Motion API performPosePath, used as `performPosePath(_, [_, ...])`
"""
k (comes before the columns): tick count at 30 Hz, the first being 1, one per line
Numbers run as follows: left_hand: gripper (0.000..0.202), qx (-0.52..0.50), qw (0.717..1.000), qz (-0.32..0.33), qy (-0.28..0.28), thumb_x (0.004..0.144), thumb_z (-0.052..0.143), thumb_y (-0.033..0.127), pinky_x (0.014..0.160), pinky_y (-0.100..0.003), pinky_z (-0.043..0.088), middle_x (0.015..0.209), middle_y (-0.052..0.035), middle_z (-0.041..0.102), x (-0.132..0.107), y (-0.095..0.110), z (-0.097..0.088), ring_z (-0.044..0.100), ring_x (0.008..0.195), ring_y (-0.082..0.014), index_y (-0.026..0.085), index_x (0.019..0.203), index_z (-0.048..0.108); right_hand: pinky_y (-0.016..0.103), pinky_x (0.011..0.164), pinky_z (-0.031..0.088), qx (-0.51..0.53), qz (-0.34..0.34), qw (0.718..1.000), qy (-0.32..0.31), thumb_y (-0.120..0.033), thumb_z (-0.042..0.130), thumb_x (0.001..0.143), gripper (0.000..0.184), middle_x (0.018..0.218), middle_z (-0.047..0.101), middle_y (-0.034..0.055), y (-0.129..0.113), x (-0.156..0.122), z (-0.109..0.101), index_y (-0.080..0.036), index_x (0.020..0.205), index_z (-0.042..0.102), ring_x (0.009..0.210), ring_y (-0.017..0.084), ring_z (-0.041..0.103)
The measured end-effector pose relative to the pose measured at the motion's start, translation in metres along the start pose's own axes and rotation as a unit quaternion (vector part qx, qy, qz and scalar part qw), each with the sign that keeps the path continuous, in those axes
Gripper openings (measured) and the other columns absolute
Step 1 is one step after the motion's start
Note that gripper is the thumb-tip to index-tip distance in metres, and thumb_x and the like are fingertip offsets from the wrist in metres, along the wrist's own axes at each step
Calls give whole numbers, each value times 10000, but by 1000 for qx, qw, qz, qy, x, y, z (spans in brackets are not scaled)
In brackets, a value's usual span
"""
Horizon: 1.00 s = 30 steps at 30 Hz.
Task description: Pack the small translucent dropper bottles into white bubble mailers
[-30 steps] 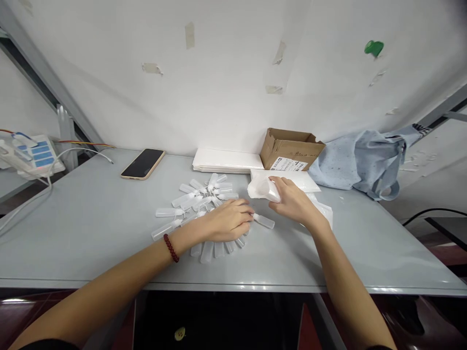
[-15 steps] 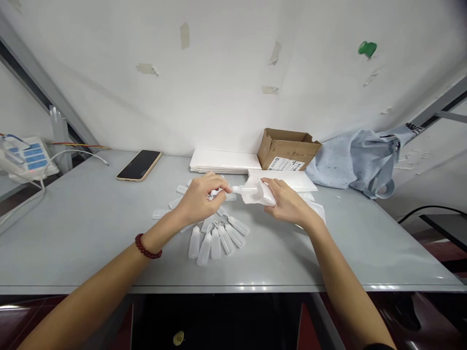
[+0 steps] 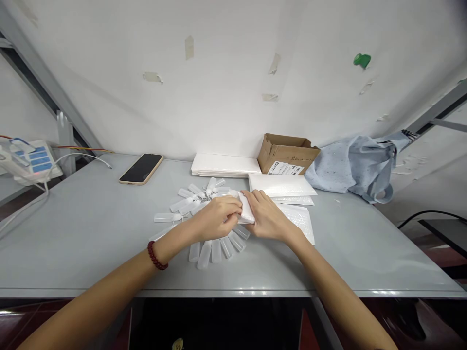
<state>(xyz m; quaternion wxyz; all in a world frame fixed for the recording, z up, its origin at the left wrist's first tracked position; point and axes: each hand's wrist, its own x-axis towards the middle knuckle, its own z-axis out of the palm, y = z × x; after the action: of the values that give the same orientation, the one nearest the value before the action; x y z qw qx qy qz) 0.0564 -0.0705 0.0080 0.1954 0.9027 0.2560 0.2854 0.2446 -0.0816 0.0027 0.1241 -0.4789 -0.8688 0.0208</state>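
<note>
A white bubble mailer (image 3: 247, 209) is held at its mouth end between my two hands, low over the table. My right hand (image 3: 265, 214) is closed around it from the right, thumb and fingers pressing the mouth end. My left hand (image 3: 221, 216) has its fingers curled in at the left edge of the mailer; whether anything else is between them is hidden. Under and around my left hand several small translucent squeeze bottles (image 3: 205, 255) with white caps lie fanned out. A bubble-textured white sheet (image 3: 301, 221) shows beyond my right hand, seemingly the mailer's other end.
Flat white mailers (image 3: 226, 163) are stacked against the wall, with more mailers (image 3: 282, 185) before an open cardboard box (image 3: 288, 150). A light blue cloth bag (image 3: 346, 163) lies right of it. A phone (image 3: 141, 168) and a power strip with cables (image 3: 38, 160) are at the left.
The squeeze bottle that my left hand was guiding into the mailer's open mouth is out of sight. Both hands have come lower and slightly left, closing together on the mailer's mouth end.
</note>
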Motion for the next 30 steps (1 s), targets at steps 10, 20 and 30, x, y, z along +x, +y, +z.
performPosePath(10, [235, -209, 963, -157, -63, 791, 403, 132, 612, -230, 422, 803, -6, 629, 3, 2, -8, 550, 689, -131, 163, 788, 635, 422, 815, 414, -4, 9, 1000, 6, -227, 521, 679, 645, 1033, 497, 144, 0, 0, -3, -76, 1289, 375, 951, 286, 428])
performPosePath(20, [254, -224, 953, -187, -87, 744, 403, 144, 490, -218, 355, 591, 15, 506, 5, 9, -6, 431, 533, -104, 163, 697, 652, 406, 794, 398, -13, 12, 1000, 5, -204, 534, 645, 682, 1017, 497, 138, -5, 0, 0, -84, 1294, 360, 928, 279, 420])
performPosePath(30, [231, -132, 955, -204, 167, 778, 516, 250, 731, -274, 471, 969, -52, 659, 4, -1, -8, 587, 879, -186, 168, 946, 653, 428, 839, 402, -10, 24, 999, 36, -196, 545, 647, 708, 1063, 495, 151, 3, 0, -7, -87, 1315, 339, 972, 293, 421])
